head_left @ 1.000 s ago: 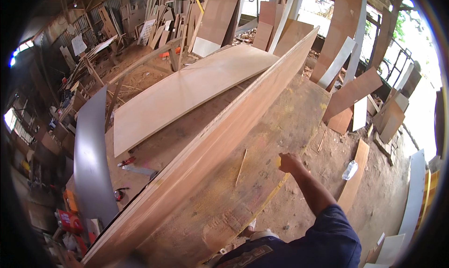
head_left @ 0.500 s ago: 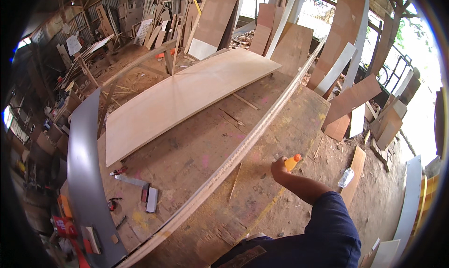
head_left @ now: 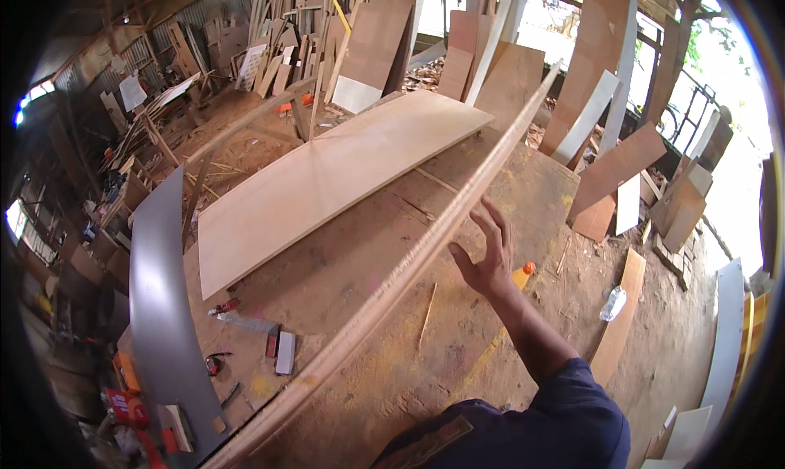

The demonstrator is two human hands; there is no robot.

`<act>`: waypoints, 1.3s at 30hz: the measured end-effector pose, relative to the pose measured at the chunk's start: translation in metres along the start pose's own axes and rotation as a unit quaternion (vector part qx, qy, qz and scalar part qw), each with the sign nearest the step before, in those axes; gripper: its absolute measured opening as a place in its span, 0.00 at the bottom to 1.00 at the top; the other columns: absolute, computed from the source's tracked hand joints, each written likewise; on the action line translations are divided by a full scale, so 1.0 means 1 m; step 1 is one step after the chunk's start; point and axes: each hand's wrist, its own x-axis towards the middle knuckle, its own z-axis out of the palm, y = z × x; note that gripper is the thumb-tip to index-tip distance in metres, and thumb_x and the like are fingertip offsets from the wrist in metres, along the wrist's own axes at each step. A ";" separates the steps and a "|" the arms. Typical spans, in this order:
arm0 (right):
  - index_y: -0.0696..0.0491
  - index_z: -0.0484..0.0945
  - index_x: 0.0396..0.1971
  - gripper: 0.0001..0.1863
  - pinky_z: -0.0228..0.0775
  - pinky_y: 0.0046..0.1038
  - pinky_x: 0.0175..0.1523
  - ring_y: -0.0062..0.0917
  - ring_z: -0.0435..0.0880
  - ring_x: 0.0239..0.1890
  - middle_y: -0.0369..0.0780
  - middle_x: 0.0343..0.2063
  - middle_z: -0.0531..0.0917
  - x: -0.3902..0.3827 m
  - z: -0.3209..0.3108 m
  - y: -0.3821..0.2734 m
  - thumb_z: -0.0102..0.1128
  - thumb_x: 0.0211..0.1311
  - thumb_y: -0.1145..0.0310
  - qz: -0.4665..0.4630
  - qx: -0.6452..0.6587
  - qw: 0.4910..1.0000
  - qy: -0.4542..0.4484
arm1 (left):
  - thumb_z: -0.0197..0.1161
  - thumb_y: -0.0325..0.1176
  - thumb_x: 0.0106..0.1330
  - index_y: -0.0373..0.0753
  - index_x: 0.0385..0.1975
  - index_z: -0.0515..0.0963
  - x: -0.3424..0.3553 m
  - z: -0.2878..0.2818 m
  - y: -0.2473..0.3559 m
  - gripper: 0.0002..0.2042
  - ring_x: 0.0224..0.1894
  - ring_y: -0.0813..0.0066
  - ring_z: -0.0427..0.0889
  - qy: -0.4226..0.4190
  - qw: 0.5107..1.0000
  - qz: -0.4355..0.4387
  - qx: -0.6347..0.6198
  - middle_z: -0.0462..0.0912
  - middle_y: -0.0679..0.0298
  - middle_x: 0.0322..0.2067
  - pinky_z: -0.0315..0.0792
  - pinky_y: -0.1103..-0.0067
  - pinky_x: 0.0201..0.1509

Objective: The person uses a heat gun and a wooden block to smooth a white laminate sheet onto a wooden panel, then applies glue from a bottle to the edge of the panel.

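My right hand [head_left: 492, 260] is open and empty, its fingers spread beside a long panel [head_left: 409, 277] that stands on edge diagonally across the worktable [head_left: 458, 338]. The fingertips are close to the panel's side; whether they touch it I cannot tell. Partly behind my wrist, a yellow bottle [head_left: 521, 278] with an orange cap stands near the table's right edge. Beyond the upright panel lies a wide pale wooden board [head_left: 335, 187], flat on the table. My left hand is outside the picture.
A red-handled tool [head_left: 222, 307], a grey-and-dark block [head_left: 284, 352] and a tape measure [head_left: 214, 364] lie at the table's left. A grey glossy sheet [head_left: 159, 281] leans there. Boards [head_left: 617, 170] stand at the right; a clear plastic bottle [head_left: 612, 304] lies on a plank.
My right hand has let go of the yellow bottle, which now stands on the table. The hand has moved up and left to the panel, fingers spreading. The view has shifted slightly.
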 end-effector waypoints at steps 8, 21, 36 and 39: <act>0.47 0.77 0.69 0.37 0.43 0.56 0.84 0.47 0.65 0.78 0.49 0.71 0.74 0.059 0.005 -0.064 0.64 0.71 0.37 -0.141 -0.013 0.978 -0.151 | 0.64 0.35 0.64 0.31 0.46 0.89 0.019 0.033 0.015 0.17 0.38 0.59 0.86 0.028 0.997 0.051 0.058 0.91 0.47 0.38 0.77 0.62 0.46; 0.47 0.77 0.70 0.39 0.40 0.55 0.85 0.45 0.64 0.79 0.49 0.71 0.76 0.074 0.042 -0.057 0.62 0.70 0.34 -0.139 -0.018 0.978 -0.154 | 0.69 0.34 0.73 0.33 0.41 0.83 -0.158 0.171 0.416 0.09 0.47 0.66 0.84 -0.074 0.875 0.387 -0.283 0.86 0.60 0.39 0.76 0.69 0.54; 0.57 0.76 0.67 0.31 0.77 0.43 0.66 0.46 0.81 0.64 0.52 0.62 0.82 0.030 -0.141 0.062 0.74 0.66 0.66 -0.103 0.316 0.914 -0.232 | 0.59 0.72 0.70 0.37 0.60 0.82 -0.275 0.327 0.654 0.40 0.55 0.45 0.88 -0.194 0.929 0.300 0.097 0.90 0.44 0.50 0.80 0.55 0.59; 0.58 0.80 0.62 0.29 0.77 0.40 0.63 0.40 0.84 0.63 0.52 0.60 0.84 -0.054 -0.182 0.192 0.76 0.61 0.67 0.122 0.384 0.885 -0.233 | 0.59 0.72 0.69 0.38 0.56 0.84 -0.273 0.327 0.659 0.38 0.54 0.45 0.88 -0.187 0.931 0.286 0.128 0.91 0.47 0.49 0.79 0.55 0.58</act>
